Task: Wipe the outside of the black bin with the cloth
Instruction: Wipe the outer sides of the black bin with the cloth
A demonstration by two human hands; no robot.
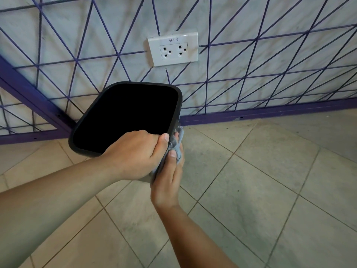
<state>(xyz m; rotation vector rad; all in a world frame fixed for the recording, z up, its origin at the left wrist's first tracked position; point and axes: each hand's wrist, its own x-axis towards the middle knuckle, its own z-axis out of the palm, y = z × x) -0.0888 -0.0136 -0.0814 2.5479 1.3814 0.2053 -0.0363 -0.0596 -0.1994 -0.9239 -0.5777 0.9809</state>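
black bin (pixel 174 105): matt plastic, smooth rim
cloth (pixel 178 141): soft grey-blue fabric, crumpled
floor tiles (pixel 270 180): smooth stone-look, dull sheen
socket plate (pixel 173 48): glossy white plastic

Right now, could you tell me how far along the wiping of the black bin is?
Under way. The left hand grips the black bin by its rim, and the right hand presses the cloth against its right outer wall. How much is already wiped cannot be told; the other sides are hidden.

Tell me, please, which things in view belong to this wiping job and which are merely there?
Job: black bin, grey cloth, left hand gripping the bin's rim, right hand pressing the cloth to its side.
Merely there: wall socket, purple wire grid, tiled floor.
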